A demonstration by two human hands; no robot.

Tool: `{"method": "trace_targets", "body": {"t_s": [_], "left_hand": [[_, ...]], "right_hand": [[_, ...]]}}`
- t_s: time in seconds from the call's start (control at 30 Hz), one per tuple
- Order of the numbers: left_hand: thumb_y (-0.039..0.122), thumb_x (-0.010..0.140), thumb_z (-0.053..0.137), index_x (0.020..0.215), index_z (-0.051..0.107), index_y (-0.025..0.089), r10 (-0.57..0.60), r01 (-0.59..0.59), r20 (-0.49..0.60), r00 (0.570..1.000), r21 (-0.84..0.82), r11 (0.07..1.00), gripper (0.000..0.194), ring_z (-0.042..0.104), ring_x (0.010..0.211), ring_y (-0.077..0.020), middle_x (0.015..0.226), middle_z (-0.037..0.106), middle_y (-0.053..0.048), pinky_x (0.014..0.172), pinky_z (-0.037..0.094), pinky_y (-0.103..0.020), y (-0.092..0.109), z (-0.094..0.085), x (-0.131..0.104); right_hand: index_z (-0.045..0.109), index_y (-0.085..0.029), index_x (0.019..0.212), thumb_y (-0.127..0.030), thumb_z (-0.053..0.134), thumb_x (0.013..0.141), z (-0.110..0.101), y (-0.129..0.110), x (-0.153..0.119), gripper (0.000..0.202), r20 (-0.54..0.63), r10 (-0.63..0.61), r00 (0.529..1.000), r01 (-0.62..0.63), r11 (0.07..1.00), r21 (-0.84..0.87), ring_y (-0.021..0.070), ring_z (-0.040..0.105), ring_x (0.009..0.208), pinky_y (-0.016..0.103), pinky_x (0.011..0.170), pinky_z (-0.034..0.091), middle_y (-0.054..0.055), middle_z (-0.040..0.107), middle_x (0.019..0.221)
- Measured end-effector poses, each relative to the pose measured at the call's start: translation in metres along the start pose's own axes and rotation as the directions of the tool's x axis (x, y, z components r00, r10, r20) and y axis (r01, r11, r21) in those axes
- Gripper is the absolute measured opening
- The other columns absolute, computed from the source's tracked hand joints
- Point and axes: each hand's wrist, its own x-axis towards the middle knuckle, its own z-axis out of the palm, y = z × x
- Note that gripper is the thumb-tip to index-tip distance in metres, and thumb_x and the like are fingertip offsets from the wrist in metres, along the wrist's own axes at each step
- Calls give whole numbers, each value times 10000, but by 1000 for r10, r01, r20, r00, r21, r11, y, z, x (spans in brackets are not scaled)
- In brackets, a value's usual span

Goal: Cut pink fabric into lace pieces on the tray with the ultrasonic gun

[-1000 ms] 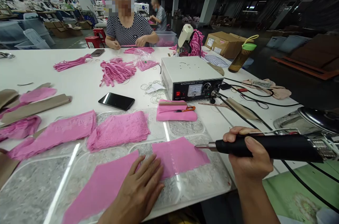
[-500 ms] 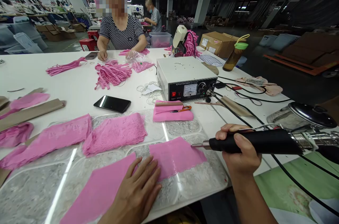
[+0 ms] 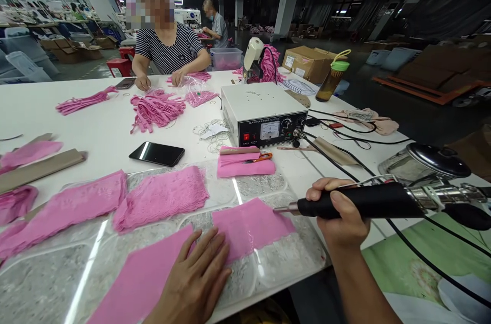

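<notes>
Reading the clock from the patch (image 3: 251,229): pink, lying flat on the clear mat (image 3: 307,247), close to the near edge of the worktop (image 3: 95,145). Metal tip of the tool (image 3: 379,201) right at the patch's 2 o'clock edge; touching or just above, cannot tell. At 3, right hand (image 3: 343,227) curled firmly around the tool's black handle, thumb over the near side. At 8, left hand (image 3: 197,273) palm down, fingers loosely spread, gripping nothing; fingertips at the patch's left edge, palm partly covering the panel (image 3: 141,270), also pink and flat.

Further out on the mat: lace pile (image 3: 163,196) between 9 and 10; at 12, folded stack (image 3: 230,166) in pink and brown with orange-handled snips (image 3: 263,157) on top. Past the mat: phone (image 3: 156,154) at 10, screen up; white control box (image 3: 264,104) at 12, meter and red switch on the front; glass pot (image 3: 437,159) between 2 and 3, dark lid on. Green cloth (image 3: 425,268) between 3 and 4.

Farther: pink straps (image 3: 157,109) at 11, bunched; co-worker (image 3: 169,48) beyond, in a striped top, co-worker's hands (image 3: 178,77) low over the worktop. Bottle (image 3: 332,81) at 1, tilted, green cap.
</notes>
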Motion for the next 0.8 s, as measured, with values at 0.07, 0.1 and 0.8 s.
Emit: {"method": "trace_targets", "body": {"t_s": [0.07, 0.1, 0.8], "left_hand": [[154, 941, 483, 1178, 625, 104, 4, -4, 2, 1000, -1, 1000, 281, 550, 1223, -234, 1197, 668, -106, 1166, 241, -395, -1, 0, -1], [150, 937, 489, 1175, 627, 100, 4, -4, 3, 1000, -3, 1000, 280, 545, 1230, -239, 1199, 666, -109, 1168, 238, -397, -1, 1, -1], [191, 946, 490, 1125, 647, 138, -77, 77, 5, 997, -68, 995, 244, 601, 1147, -244, 1102, 702, -112, 1072, 404, -448, 8, -5, 1]], "right_hand": [[598, -186, 723, -263, 601, 707, 1, 0, 0, 78, 2, 0, 1000, 0, 1000, -7, 134, 545, 538, 308, 546, 461, 7, 604, 713], [599, -185, 722, -265, 602, 706, 1, -1, 0, 81, -3, 2, 1000, -2, 1000, -9, 133, 545, 540, 308, 548, 461, 8, 605, 716], [590, -205, 589, -229, 575, 514, -25, -25, -5, 80, -247, 97, 964, -114, 992, -54, 176, 469, 540, 377, 490, 372, 47, 541, 636]]}}
